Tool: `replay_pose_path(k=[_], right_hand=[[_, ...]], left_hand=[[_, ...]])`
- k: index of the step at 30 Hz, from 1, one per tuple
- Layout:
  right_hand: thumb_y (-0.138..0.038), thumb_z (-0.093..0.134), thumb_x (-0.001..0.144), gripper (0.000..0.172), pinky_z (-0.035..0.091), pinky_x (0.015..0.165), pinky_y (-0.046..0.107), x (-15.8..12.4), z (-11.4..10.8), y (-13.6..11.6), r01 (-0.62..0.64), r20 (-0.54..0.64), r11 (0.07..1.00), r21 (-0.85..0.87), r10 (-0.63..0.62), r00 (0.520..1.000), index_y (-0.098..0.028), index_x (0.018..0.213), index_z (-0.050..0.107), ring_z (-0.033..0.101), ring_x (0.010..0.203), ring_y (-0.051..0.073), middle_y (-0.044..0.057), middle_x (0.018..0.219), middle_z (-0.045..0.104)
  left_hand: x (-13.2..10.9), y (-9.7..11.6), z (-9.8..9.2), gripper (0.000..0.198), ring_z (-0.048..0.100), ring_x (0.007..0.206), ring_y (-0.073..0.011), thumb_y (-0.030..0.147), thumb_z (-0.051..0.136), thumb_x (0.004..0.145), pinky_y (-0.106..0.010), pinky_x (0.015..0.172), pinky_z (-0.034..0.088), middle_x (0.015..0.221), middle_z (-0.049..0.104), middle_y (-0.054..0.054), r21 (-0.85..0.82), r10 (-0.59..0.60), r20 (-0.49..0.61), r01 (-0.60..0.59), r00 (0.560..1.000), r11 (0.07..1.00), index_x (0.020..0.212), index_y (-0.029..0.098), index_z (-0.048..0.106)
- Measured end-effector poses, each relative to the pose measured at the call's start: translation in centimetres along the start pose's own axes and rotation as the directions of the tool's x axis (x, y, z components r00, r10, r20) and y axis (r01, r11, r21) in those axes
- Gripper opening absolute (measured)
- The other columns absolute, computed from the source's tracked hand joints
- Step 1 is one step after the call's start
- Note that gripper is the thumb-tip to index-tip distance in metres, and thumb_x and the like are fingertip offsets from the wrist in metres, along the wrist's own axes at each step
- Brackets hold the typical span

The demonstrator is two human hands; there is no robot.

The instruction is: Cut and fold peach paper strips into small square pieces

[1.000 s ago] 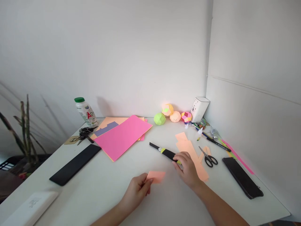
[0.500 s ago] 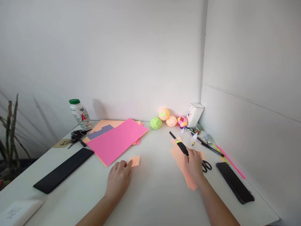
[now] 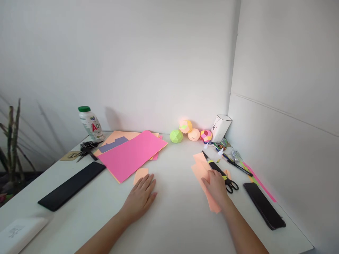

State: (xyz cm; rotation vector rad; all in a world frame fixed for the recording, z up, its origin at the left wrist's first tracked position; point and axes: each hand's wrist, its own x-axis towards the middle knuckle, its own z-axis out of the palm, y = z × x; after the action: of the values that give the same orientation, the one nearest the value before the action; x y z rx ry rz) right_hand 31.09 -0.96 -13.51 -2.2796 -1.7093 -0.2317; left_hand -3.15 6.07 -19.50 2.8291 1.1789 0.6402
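Note:
My left hand (image 3: 141, 197) lies flat with its fingers stretched, covering the near edge of a small peach paper piece (image 3: 141, 172). My right hand (image 3: 215, 185) rests over several peach paper strips (image 3: 200, 169), its thumb apart from the bent fingers; part of the strips is hidden under it. Just beyond those fingers lies a black and yellow-green utility knife (image 3: 215, 166), out of my grasp. Black-handled scissors (image 3: 231, 185) are close to the right side of this hand, their blades out of sight.
Pink sheets (image 3: 132, 155) lie at left, beside a long black flat strip (image 3: 72, 185) and a bottle (image 3: 91, 123). Paper balls (image 3: 176, 136) and a white box (image 3: 221, 127) stand at the wall. A black pouch (image 3: 265, 206) lies right, a white box (image 3: 22, 233) near left.
My right hand has let go of the utility knife, now lying beside the scissors. My left hand has flattened, and the small paper piece has shifted left.

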Motion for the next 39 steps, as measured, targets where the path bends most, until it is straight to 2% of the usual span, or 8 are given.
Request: replay_pose_path(k=[6,10,17,20,22,25,36,39], right_hand=[[-0.027,0.064,0.079,0.015,0.039,0.067,0.032,0.2,0.8,0.2,-0.035,0.015,0.992,0.119,0.034,0.999,-0.015,0.086,0.065,0.056,0.081,0.026,0.011,0.089,0.062],[-0.026,0.062,0.077,0.016,0.038,0.065,0.033,0.8,1.0,0.7,-0.055,-0.05,0.969,0.241,0.069,0.996,-0.015,0.087,0.065,0.055,0.076,0.026,0.009,0.078,0.061],[-0.046,0.041,0.093,0.033,0.045,0.062,0.033,-1.3,-2.5,-2.1,0.105,-0.265,0.833,0.543,0.051,0.963,-0.02,0.078,0.055,0.055,0.069,0.02,0.006,0.074,0.06],[-0.054,0.037,0.094,0.038,0.052,0.072,0.037,-3.7,-4.0,-4.9,0.313,-0.313,0.694,0.649,-0.132,0.941,-0.024,0.075,0.051,0.062,0.087,0.024,0.007,0.078,0.066],[-0.04,0.048,0.094,0.022,0.052,0.081,0.044,-5.0,-4.2,-6.7,0.457,-0.31,0.387,0.801,-0.385,0.869,-0.025,0.079,0.054,0.06,0.104,0.026,0.007,0.083,0.071],[-0.021,0.053,0.092,0.013,0.05,0.091,0.047,-6.0,-3.6,-8.4,0.439,-0.247,0.196,0.877,-0.599,0.762,-0.026,0.079,0.053,0.055,0.117,0.024,0.004,0.094,0.074],[-0.008,0.051,0.077,0.017,0.051,0.092,0.045,-6.9,-2.9,-9.1,0.642,-0.218,0.253,0.723,-0.799,0.561,-0.022,0.088,0.051,0.058,0.112,0.025,0.013,0.11,0.065],[-0.016,0.05,0.083,0.012,0.055,0.077,0.036,-7.0,-3.2,-9.1,0.507,-0.074,0.315,0.802,-0.791,0.607,-0.021,0.092,0.056,0.063,0.088,0.02,0.01,0.097,0.066]], left_hand=[[0.4,2.0,-2.1,0.035,0.034,0.137,-0.0355,0.032,0.041,0.095,-0.057,0.11,0.027,0.137,0.052,-0.017,-0.369,-0.003,-0.034,-0.01,0.999,0.929,0.116,0.014,0.062],[0.1,4.3,-3.1,0.035,0.061,0.091,-0.0248,0.031,0.033,0.097,-0.043,0.086,0.048,0.088,0.067,-0.011,-0.526,0.035,0.022,-0.018,0.999,0.85,0.094,0.019,0.066],[-1.4,8.2,-4.0,0.064,0.051,0.049,-0.0138,0.056,0.016,0.098,-0.025,0.051,0.043,0.051,0.052,-0.002,-0.772,-0.031,0.287,0.251,0.957,0.584,0.062,0.018,0.053],[-0.8,8.6,-4.9,0.074,0.062,0.059,-0.0181,0.062,0.0,0.094,-0.029,0.053,0.049,0.068,0.065,-0.007,-0.863,0.015,0.418,0.391,0.908,0.32,0.077,0.016,0.057],[-0.2,8.4,-5.7,0.07,0.068,0.08,-0.0248,0.073,0.016,0.089,-0.039,0.066,0.054,0.101,0.067,-0.013,-0.824,0.089,0.528,0.535,0.845,-0.189,0.114,0.017,0.051],[0.3,7.7,-6.5,0.066,0.064,0.103,-0.0262,0.061,0.057,0.083,-0.045,0.091,0.047,0.119,0.06,-0.011,-0.684,0.079,0.586,0.544,0.807,-0.486,0.132,0.023,0.035],[-0.3,7.9,-5.7,0.042,0.058,0.061,-0.0129,0.016,0.054,0.073,-0.026,0.055,0.048,0.075,0.052,0.006,-0.726,-0.311,0.674,0.679,0.67,-0.111,0.113,0.019,0.044],[-0.9,8.1,-5.6,0.04,0.053,0.05,-0.013,0.015,0.051,0.074,-0.027,0.05,0.045,0.067,0.05,0.007,-0.704,-0.326,0.674,0.71,0.663,-0.01,0.113,0.019,0.047]])
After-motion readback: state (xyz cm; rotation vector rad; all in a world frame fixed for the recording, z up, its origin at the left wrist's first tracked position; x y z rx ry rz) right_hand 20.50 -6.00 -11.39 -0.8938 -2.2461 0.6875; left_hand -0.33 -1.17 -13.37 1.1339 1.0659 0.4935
